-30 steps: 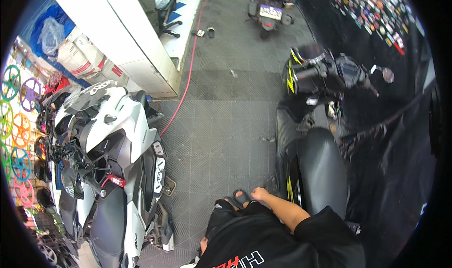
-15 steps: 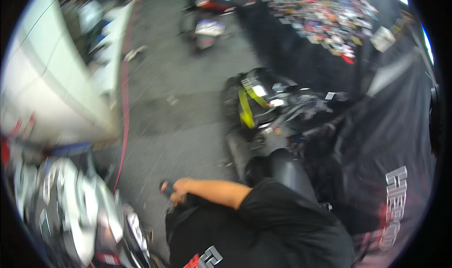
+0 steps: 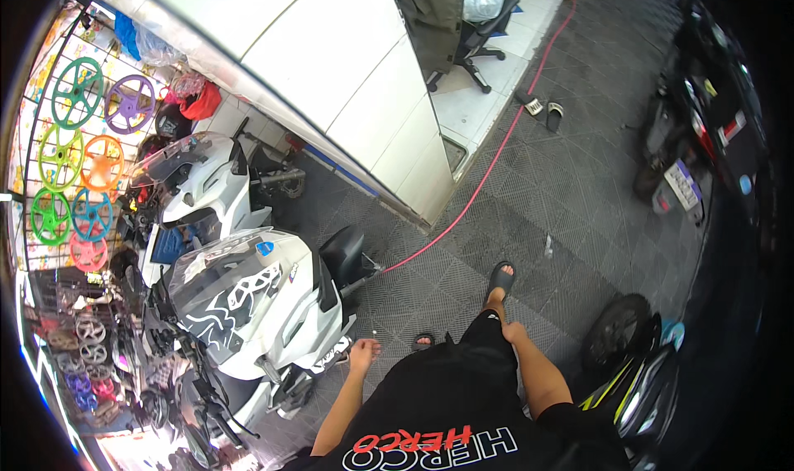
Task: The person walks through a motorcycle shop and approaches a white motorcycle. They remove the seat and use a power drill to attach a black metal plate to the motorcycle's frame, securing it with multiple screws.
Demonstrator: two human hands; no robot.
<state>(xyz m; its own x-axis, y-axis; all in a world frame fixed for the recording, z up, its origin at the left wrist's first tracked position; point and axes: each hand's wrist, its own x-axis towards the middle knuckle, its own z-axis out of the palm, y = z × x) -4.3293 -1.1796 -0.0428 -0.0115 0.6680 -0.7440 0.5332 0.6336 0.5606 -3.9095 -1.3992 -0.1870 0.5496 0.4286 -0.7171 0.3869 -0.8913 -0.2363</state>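
My left hand [image 3: 364,353] hangs low beside a white scooter [image 3: 273,301], its fingers loosely bent and slightly apart. Nothing shows in its grasp. A tiny white speck lies just above it in the picture; what it is I cannot make out. My right hand [image 3: 514,332] hangs down against my right thigh, seen mostly from the back, so its fingers are hidden. My feet wear dark slide sandals [image 3: 500,281], the right one forward of the left.
A second white scooter [image 3: 203,177] stands beyond the first. Colourful wheel rims [image 3: 78,93] hang on the left wall. A pink hose [image 3: 496,153] crosses the tiled floor past a white-tiled wall corner [image 3: 413,181]. Motorcycles [image 3: 682,186] stand right; loose slippers [image 3: 542,109] lie ahead.
My view has swung to the left, bringing the white scooters and wheel rims further in. My left hand has come into view. The black-and-yellow motorcycle now sits at the lower right.
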